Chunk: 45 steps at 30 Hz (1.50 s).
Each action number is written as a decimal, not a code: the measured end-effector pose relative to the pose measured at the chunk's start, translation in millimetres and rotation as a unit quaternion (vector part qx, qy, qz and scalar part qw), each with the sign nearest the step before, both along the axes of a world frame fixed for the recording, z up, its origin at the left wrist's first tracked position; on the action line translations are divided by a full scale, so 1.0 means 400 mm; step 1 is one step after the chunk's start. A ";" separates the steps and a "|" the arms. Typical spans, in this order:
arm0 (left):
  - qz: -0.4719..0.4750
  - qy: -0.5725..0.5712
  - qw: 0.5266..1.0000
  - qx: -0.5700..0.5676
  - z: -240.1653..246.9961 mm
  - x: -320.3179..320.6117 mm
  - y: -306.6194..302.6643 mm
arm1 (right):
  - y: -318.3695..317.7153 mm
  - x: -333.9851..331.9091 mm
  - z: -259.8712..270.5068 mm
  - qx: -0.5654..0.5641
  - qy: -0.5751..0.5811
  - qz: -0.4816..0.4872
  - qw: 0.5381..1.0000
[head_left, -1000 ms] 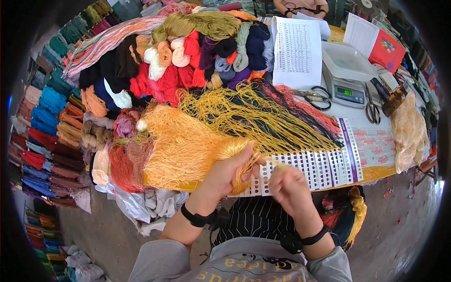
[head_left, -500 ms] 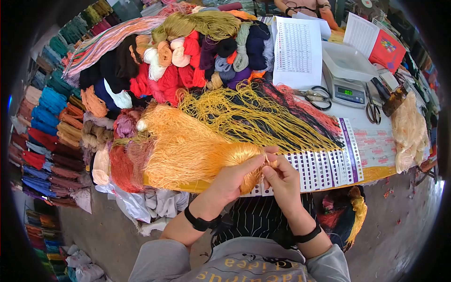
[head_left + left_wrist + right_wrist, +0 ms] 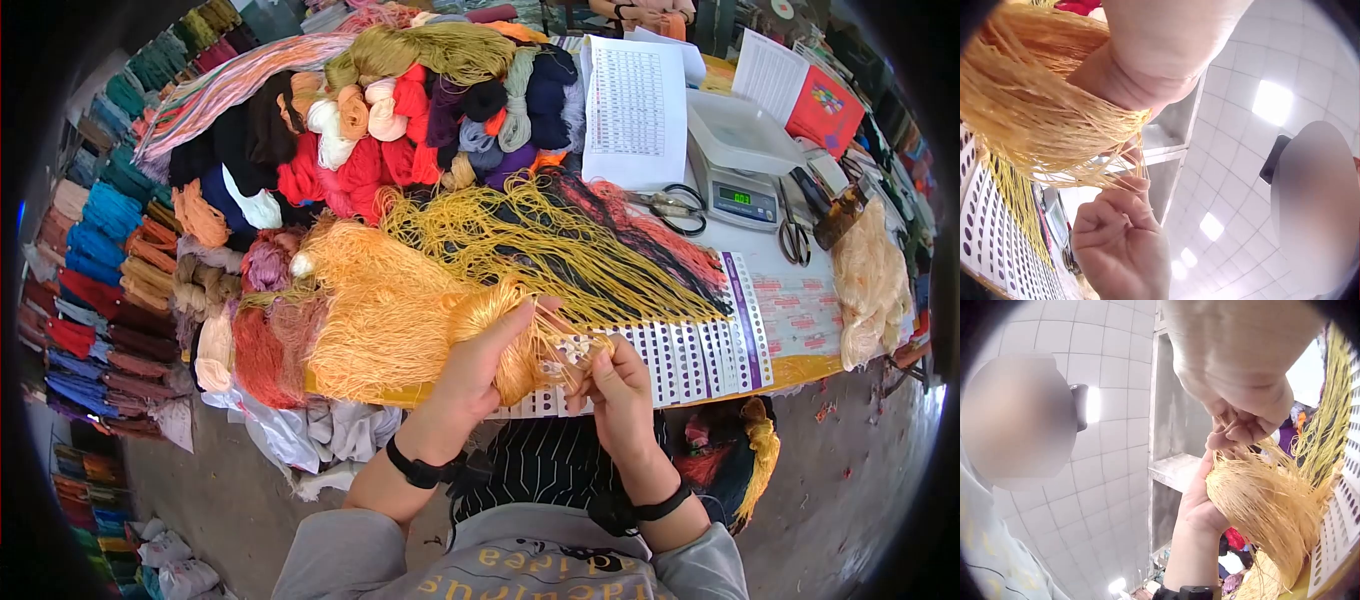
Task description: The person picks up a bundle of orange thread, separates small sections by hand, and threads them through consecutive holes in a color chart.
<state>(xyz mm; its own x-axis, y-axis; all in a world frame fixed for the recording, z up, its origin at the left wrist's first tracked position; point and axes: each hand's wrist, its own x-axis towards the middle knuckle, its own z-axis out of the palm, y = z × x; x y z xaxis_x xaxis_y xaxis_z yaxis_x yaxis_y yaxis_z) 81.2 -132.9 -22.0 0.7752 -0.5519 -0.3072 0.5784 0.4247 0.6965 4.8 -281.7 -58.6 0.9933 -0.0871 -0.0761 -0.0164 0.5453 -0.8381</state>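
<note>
A big skein of pale orange-yellow thread point(image 3: 385, 320) lies over the table's front edge, its near end bunched. My left hand point(image 3: 475, 370) grips that bunched end, thumb across the top. Just to the right, my right hand point(image 3: 622, 395) pinches a few strands between thumb and fingertips. Those strands point(image 3: 565, 352) stretch in a loose fan between the two hands. From the left wrist view, the right hand point(image 3: 1124, 250) sits close below the loops of thread point(image 3: 1047, 119). In the right wrist view its fingertips point(image 3: 1225, 434) meet the strands over the left hand point(image 3: 1200, 512).
Punched sample cards point(image 3: 680, 360) line the front edge, knotted with yellow and black threads point(image 3: 540, 250). Behind lie piled skeins point(image 3: 360, 150), scissors point(image 3: 675, 208), a digital scale point(image 3: 738, 195) and a printed sheet point(image 3: 633, 110). Another person point(image 3: 645, 12) sits across the table.
Half a second ago both hands met at the skein's end. The right hand has since drawn to the right, spreading strands between them. The left hand has shifted slightly left, keeping its grip.
</note>
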 end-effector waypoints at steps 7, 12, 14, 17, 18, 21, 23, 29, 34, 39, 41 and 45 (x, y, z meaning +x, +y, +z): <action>0.011 0.000 1.000 0.018 0.013 -0.005 -0.003 | -0.002 -0.003 -0.002 -0.001 0.000 -0.009 1.000; -0.012 0.004 1.000 -0.008 0.013 -0.004 0.002 | 0.004 -0.003 -0.002 -0.037 0.003 -0.027 0.999; -0.006 0.003 1.000 0.004 0.014 -0.005 0.001 | 0.004 -0.002 -0.005 -0.061 -0.015 -0.030 0.998; 0.001 -0.005 1.000 0.016 0.013 -0.005 0.000 | 0.003 -0.011 0.010 -0.028 0.003 -0.011 1.000; 0.002 -0.010 1.000 0.016 0.013 -0.005 0.000 | 0.002 -0.012 0.008 -0.028 0.003 -0.011 1.000; 0.013 -0.016 0.999 0.025 0.020 -0.005 -0.004 | -0.003 -0.014 0.003 -0.039 -0.003 0.014 0.999; 0.017 -0.018 0.999 0.025 0.013 -0.003 0.000 | -0.004 -0.015 0.005 -0.045 0.006 0.016 0.999; 0.048 -0.004 0.999 0.008 0.028 -0.006 -0.008 | -0.004 -0.017 -0.003 -0.030 0.000 0.024 0.999; 0.043 -0.026 0.999 0.014 0.018 -0.003 -0.001 | -0.005 -0.018 -0.002 -0.023 0.001 0.028 0.999; 0.036 -0.022 0.999 0.000 0.003 0.005 0.006 | -0.006 -0.021 -0.004 -0.020 0.005 0.033 0.999; 0.034 -0.021 0.999 -0.003 0.002 0.009 0.006 | -0.004 -0.021 -0.004 -0.011 0.001 0.033 0.999; 0.057 0.022 0.998 0.015 0.040 0.002 -0.012 | 0.001 -0.021 0.007 -0.011 0.003 0.023 1.000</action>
